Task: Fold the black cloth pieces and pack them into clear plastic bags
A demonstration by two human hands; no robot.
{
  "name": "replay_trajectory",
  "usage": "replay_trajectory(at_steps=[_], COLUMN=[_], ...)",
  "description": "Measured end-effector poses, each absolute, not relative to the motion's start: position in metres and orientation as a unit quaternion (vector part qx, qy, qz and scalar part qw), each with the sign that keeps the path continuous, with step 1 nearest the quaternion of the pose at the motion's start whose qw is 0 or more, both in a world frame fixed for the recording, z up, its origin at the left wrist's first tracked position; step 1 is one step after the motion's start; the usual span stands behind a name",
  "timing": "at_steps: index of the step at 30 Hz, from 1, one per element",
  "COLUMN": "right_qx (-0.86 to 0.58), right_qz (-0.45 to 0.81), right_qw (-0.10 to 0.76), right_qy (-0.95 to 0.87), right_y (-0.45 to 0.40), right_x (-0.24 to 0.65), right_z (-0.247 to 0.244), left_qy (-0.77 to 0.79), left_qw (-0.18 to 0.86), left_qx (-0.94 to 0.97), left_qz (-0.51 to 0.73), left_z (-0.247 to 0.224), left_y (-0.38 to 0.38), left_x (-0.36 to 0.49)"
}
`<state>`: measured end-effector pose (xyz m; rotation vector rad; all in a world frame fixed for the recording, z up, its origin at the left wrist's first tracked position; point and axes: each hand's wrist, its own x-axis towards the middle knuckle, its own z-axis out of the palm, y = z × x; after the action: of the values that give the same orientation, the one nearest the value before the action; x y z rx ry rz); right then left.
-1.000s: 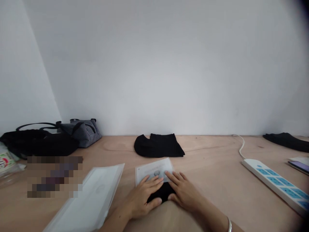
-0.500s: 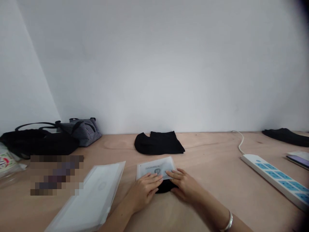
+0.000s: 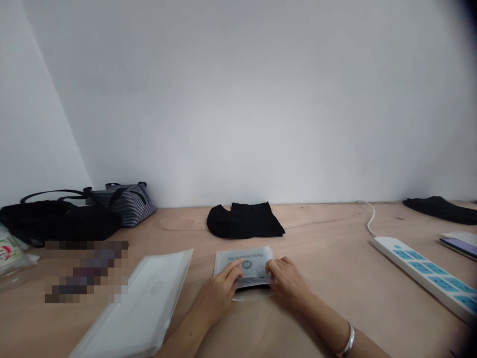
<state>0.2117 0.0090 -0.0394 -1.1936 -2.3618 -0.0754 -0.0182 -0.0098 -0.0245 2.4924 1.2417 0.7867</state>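
A small translucent plastic bag (image 3: pixel 257 274) with grey lettering and a round logo lies on the table in front of me. Dark cloth (image 3: pixel 249 288) shows at its near side as a thin black band, above a clear strip of plastic. My left hand (image 3: pixel 222 288) is at the bag's left part, its thumb and fingers closed on the plastic, the index finger resting on top. At the right edge, my right hand (image 3: pixel 286 279) pinches the bag with curled fingers. Beyond it lies a folded black cloth piece (image 3: pixel 248 220) with a rounded left end.
To the left lies a stack of larger translucent bags (image 3: pixel 137 298). A black bag (image 3: pixel 63 221) and a striped bag (image 3: pixel 130 204) stand behind. A white power strip (image 3: pixel 425 271), a phone (image 3: pixel 460 247) and another black cloth (image 3: pixel 441 209) are on the right.
The plastic bag has shifted slightly right and nearer, covering more of the dark cloth. My hands have gone from lying flat on it to closing on its sides.
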Motion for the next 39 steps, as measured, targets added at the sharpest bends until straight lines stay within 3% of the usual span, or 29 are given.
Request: replay_trajectory(at_steps=[6, 16, 24, 39], right_qx=[-0.388, -0.327, -0.321, -0.395], right_qz=[0.001, -0.120, -0.114, -0.119], right_qw=[0.267, 0.213, 0.187, 0.193], right_qy=[-0.882, -0.913, -0.921, -0.890], right_y=[-0.004, -0.011, -0.002, -0.025], right_x=[0.203, 0.116, 0.096, 0.258], right_z=[-0.020, -0.031, -0.038, -0.038], left_qy=[0.489, 0.506, 0.511, 0.539], left_qw=[0.130, 0.122, 0.094, 0.122], left_qx=[0.845, 0.843, 0.842, 0.813], left_qz=[0.174, 0.134, 0.147, 0.182], left_z=[-0.015, -0.004, -0.016, -0.008], left_y=[-0.015, -0.023, -0.013, -0.020], left_x=[-0.050, -0.052, -0.053, -0.042])
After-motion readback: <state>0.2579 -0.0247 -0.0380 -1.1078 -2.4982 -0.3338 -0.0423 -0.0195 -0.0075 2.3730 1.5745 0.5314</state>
